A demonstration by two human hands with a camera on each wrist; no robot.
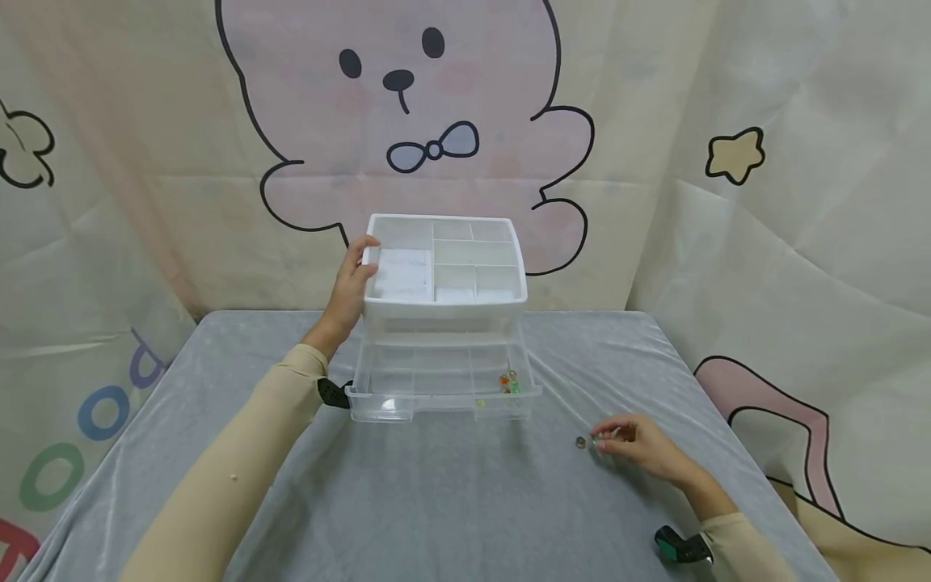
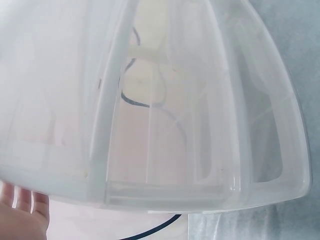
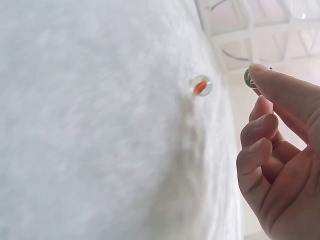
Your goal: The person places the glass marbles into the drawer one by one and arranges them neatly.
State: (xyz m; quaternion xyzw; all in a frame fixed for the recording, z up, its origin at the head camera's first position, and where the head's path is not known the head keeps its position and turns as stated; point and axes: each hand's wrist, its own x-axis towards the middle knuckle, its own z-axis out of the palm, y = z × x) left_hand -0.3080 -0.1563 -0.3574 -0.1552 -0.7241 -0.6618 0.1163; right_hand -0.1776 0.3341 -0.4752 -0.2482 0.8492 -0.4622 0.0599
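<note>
A plastic drawer box (image 1: 445,309) stands on the table, with a white divided tray on top. Its clear lower drawer (image 1: 444,402) is pulled out toward me. My left hand (image 1: 347,293) holds the box at the left side of its top, and in the left wrist view the fingers (image 2: 24,201) rest along its edge. Between thumb and fingertips, my right hand (image 1: 640,446) pinches a greenish glass marble (image 3: 248,79) just above the cloth. Close beside it lies a clear marble (image 3: 201,86) with an orange swirl. Several marbles (image 1: 511,381) sit at the drawer's right end.
Grey cloth (image 1: 436,501) covers the table, slightly wrinkled near the right edge. Behind the box hangs a printed curtain (image 1: 611,162) with a cartoon bear. A black wrist device (image 1: 680,546) sits at the right sleeve.
</note>
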